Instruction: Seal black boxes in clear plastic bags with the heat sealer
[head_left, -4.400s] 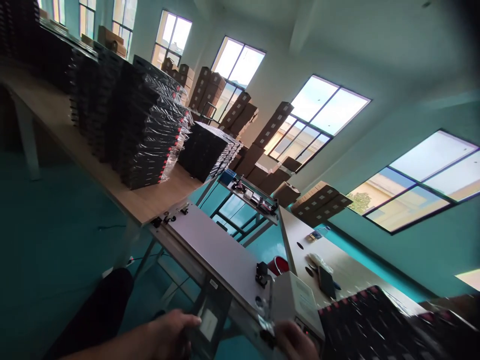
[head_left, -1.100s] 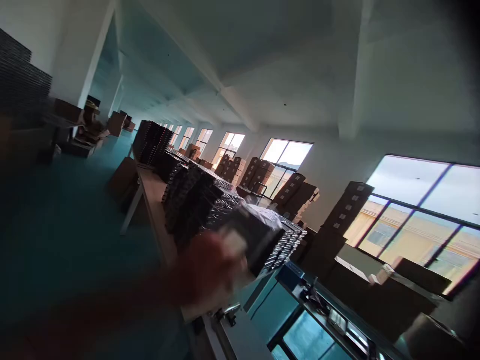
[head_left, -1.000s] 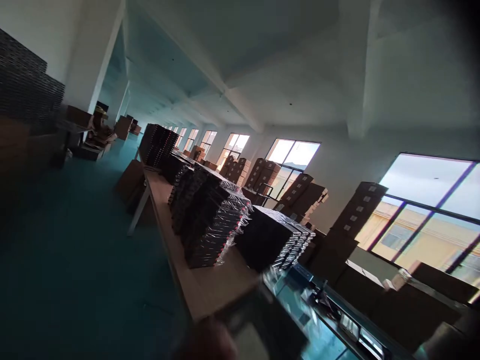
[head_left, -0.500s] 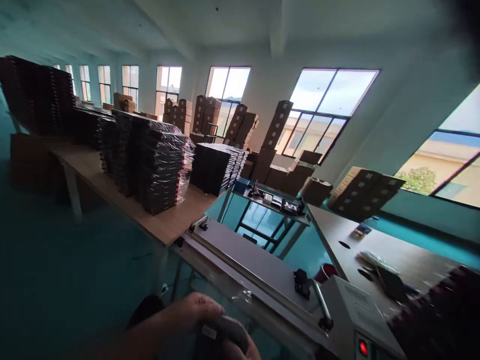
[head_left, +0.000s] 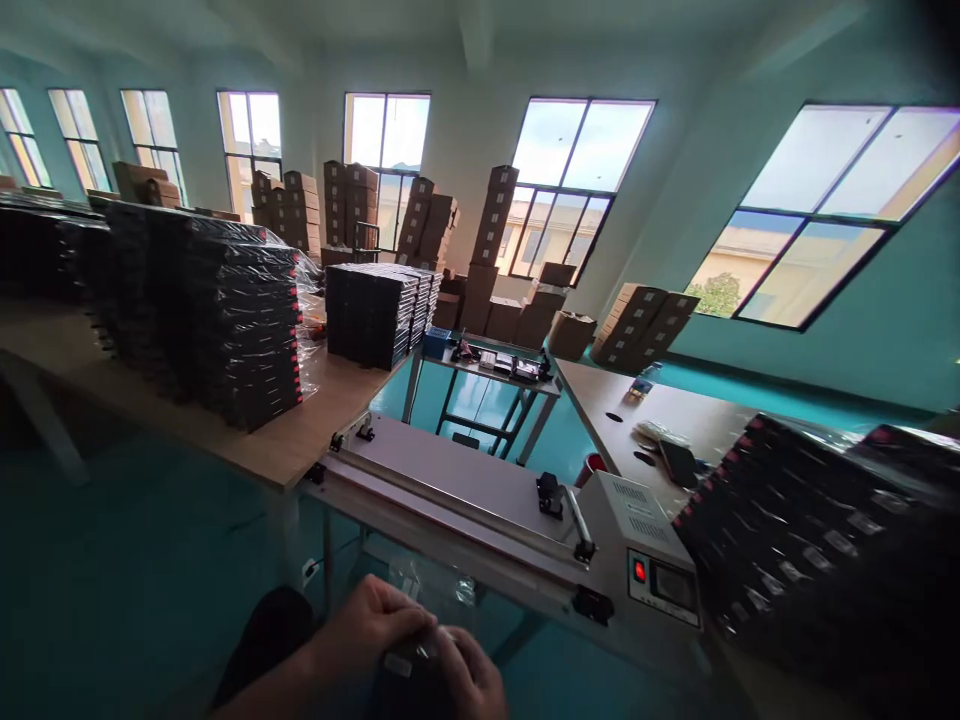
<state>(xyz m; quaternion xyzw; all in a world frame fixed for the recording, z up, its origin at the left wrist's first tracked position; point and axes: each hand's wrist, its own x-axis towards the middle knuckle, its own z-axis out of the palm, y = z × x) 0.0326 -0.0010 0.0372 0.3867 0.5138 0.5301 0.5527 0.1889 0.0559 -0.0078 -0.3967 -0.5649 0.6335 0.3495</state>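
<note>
At the bottom edge both hands meet on a flat black item in clear plastic wrap (head_left: 409, 668). My left hand (head_left: 367, 630) curls over its left side. My right hand (head_left: 469, 675) closes on its right side. They hold it just in front of a long grey sealing machine (head_left: 480, 490), whose control box (head_left: 652, 575) shows a lit red switch. Loose clear plastic hangs below the machine's front edge, right above my hands.
On the wooden table (head_left: 285, 450) at the left stand tall stacks of wrapped black flat boxes (head_left: 225, 320). Another dark stack (head_left: 795, 540) lies at the right on a second table (head_left: 600, 395) with a phone. Cardboard cartons (head_left: 487, 250) line the windows. The floor is teal.
The view swung from the far hall and ceiling back down to the sealing machine. Both hands came into view together on the wrapped black item in front of it.
</note>
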